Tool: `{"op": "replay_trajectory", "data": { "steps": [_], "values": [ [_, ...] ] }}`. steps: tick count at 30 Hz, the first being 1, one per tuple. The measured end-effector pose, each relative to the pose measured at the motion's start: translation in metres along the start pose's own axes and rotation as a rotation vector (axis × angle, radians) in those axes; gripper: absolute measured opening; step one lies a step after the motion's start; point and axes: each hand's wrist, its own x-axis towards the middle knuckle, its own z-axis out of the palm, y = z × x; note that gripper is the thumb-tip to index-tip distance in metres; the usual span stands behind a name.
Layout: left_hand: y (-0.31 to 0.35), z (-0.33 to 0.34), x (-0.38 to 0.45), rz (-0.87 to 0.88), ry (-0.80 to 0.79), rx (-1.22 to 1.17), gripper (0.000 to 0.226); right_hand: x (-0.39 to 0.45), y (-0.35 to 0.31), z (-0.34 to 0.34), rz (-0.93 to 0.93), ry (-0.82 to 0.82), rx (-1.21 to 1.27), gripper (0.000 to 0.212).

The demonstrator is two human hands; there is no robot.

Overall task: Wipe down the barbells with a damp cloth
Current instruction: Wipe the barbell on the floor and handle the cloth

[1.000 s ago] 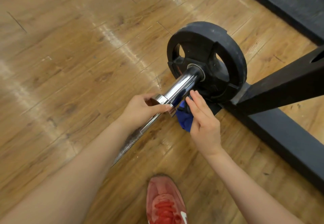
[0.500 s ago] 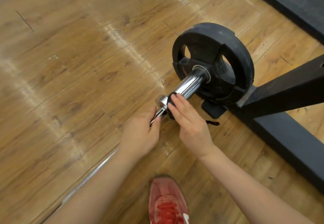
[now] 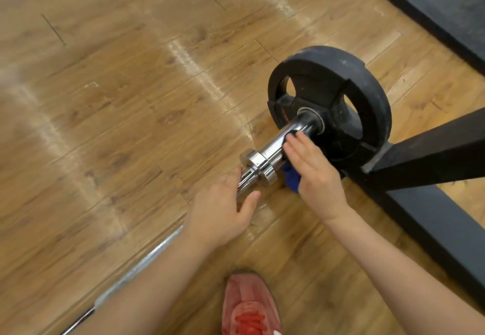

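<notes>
On the floor: wood-plank floor (image 3: 110, 130), with a dark mat edge (image 3: 446, 6) at the upper right
Barbell: chrome sleeve (image 3: 275, 148) tilted up off the floor, its collar (image 3: 258, 163) nearest the camera; thinner shaft (image 3: 136, 264) runs down-left under the left forearm
Weight plate: black plate (image 3: 367, 90) with grip holes, loaded at the far end of the sleeve, beside a black rack base (image 3: 433, 203)
Cloth: blue cloth (image 3: 291, 180) under the right hand, against the sleeve between collar and plate; mostly hidden
Right hand (image 3: 315, 169): fingers straight and pressed together, laid over the cloth on the sleeve
Left hand (image 3: 220, 211): fingers curled round the shaft just below the collar, thumb alongside
Foot: red trainer (image 3: 249, 306) at the bottom edge
</notes>
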Motion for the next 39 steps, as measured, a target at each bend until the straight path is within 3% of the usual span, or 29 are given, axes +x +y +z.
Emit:
{"op": "replay_trajectory", "data": {
  "steps": [3,8,12,14,18,20,25,31,36,39],
  "values": [
    [0.000,0.001,0.002,-0.003,-0.014,0.017,0.082,0.019,-0.003,0.000,0.033,-0.008,0.010,0.038],
    [-0.002,0.002,0.000,0.012,-0.008,0.027,0.083,0.000,-0.005,-0.012,-0.151,-0.192,0.113,0.041],
    [0.000,0.001,0.002,0.021,-0.016,0.059,0.084,0.009,0.003,-0.014,-0.051,-0.178,0.004,0.057],
    [-0.001,0.002,0.003,0.012,-0.006,0.050,0.084,0.025,-0.009,-0.009,-0.032,-0.143,0.044,0.051],
    [-0.002,0.004,0.000,0.002,0.015,0.059,0.093,0.012,-0.012,-0.013,-0.123,-0.238,0.083,0.048],
    [0.001,0.002,0.000,0.008,0.012,0.065,0.100,0.007,0.001,-0.018,-0.088,-0.212,0.035,0.051],
    [-0.001,0.001,0.002,0.001,0.018,0.042,0.101,0.032,0.005,-0.008,0.281,-0.079,-0.015,0.063],
    [0.001,0.005,0.000,0.000,0.028,0.049,0.098,-0.012,-0.010,0.001,0.021,-0.066,0.059,0.045],
    [0.002,-0.001,0.001,-0.016,-0.020,0.086,0.104,0.021,0.003,0.006,0.331,0.062,-0.003,0.051],
    [0.002,-0.001,0.001,-0.016,-0.021,0.086,0.094,0.011,-0.014,0.009,0.175,0.053,0.058,0.048]
  ]
}}
